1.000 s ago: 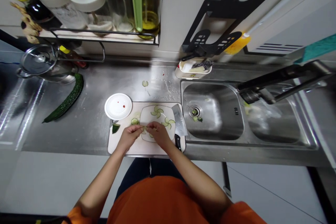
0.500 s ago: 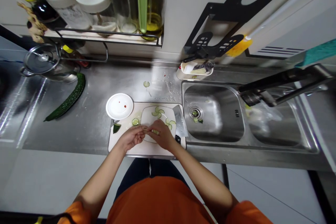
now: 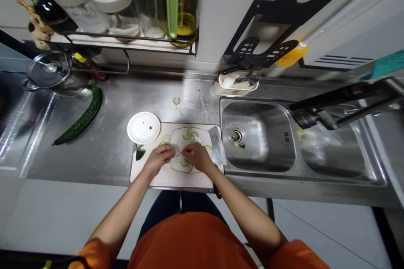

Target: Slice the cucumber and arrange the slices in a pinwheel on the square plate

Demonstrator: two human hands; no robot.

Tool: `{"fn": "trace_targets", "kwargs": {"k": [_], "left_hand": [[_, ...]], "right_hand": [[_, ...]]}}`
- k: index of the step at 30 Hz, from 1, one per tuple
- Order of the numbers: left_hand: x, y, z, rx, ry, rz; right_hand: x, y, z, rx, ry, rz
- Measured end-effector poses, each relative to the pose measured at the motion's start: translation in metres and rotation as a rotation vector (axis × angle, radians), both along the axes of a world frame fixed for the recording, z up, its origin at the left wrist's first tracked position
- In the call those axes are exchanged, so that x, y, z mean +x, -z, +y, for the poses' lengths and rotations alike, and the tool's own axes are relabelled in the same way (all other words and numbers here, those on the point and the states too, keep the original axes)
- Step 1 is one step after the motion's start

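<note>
At the far left, a whole cucumber (image 3: 82, 119) is laid on the steel counter (image 3: 115, 151). A white dish (image 3: 139, 135) dotted with red bits is set at the cutting board's (image 3: 162, 180) upper left corner, with a dark green wedge (image 3: 140, 154) below it. By the left hand (image 3: 158, 159), a thin pale slice (image 3: 174, 151) is pinched over the dark-edged plate (image 3: 177, 136), where curved green slices (image 3: 190, 135) are arranged in clusters. The right hand's (image 3: 198, 158) fingertips are drawn together, just apart from the left's; whether anything is gripped there cannot be told. Farther right, a cleaver (image 3: 217, 146) is laid beside the sink (image 3: 261, 151).
</note>
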State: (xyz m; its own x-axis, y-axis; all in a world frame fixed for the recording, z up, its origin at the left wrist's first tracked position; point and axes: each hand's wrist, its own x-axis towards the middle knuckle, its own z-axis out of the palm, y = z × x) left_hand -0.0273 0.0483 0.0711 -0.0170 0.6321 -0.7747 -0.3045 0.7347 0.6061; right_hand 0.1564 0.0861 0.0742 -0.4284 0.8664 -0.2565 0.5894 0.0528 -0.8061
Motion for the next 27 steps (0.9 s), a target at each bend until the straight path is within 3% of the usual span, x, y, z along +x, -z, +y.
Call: {"fn": "trace_targets", "kwargs": {"k": [4,9,15,22,27], "left_hand": [[0.002,0.008,-0.004,0.213,0.114,0.247],[0.007,0.020,-0.012,0.328,0.191,0.598],[0.011,0.036,-0.013,0.576,0.225,1.015],[0.013,0.036,-0.015,0.659,0.279,1.185],[0.014,0.039,-0.018,0.691,0.273,1.223]], "right_hand": [[-0.003,0.004,0.007,0.001,-0.016,-0.170],[-0.012,0.004,0.013,0.062,-0.071,-0.413],[-0.021,0.016,0.012,0.221,-0.146,-0.529],[-0.022,0.038,0.005,0.424,-0.220,-0.559],[-0.020,0.044,-0.001,0.582,-0.174,-0.491]]}}
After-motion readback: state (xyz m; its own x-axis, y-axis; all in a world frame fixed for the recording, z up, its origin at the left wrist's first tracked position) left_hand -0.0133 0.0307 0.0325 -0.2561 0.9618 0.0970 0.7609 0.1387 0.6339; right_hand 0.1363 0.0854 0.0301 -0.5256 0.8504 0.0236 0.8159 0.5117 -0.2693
